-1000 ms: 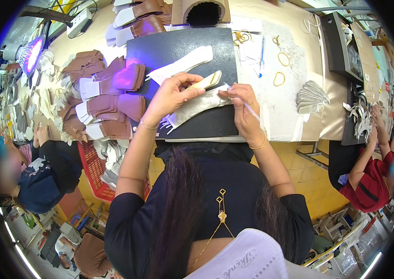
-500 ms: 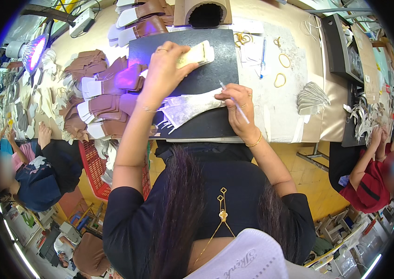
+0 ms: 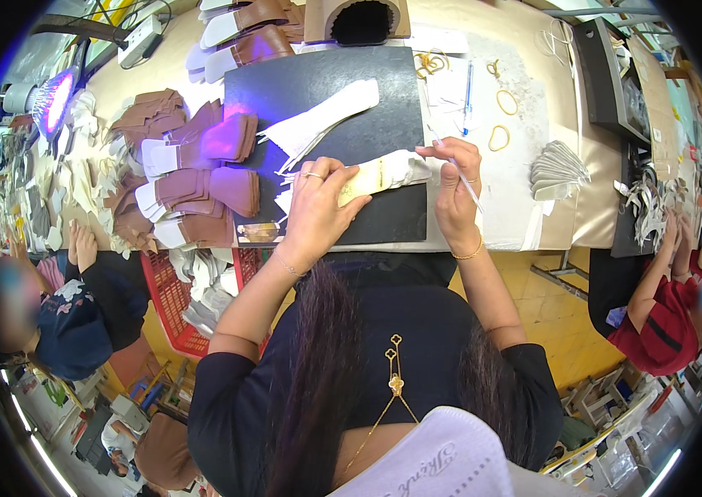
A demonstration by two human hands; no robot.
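Brown pieces (image 3: 235, 189) lie on the left. Next, the left hand (image 3: 318, 203) holds a yellow piece (image 3: 362, 184) against a white piece (image 3: 409, 168), over the black mat (image 3: 342, 70). Furthest right, the right hand (image 3: 457, 180) grips a thin stick (image 3: 473, 196).

On our left we see a lit lamp (image 3: 54, 101), and beyond it a white power strip (image 3: 137, 47). A blue pen (image 3: 468, 95) lies near a clump of rubber bands (image 3: 429, 63) on the desk (image 3: 599, 190); a dark box (image 3: 602, 79) stands farther right. We also see a red basket (image 3: 170, 311) and a person in red (image 3: 657, 331).
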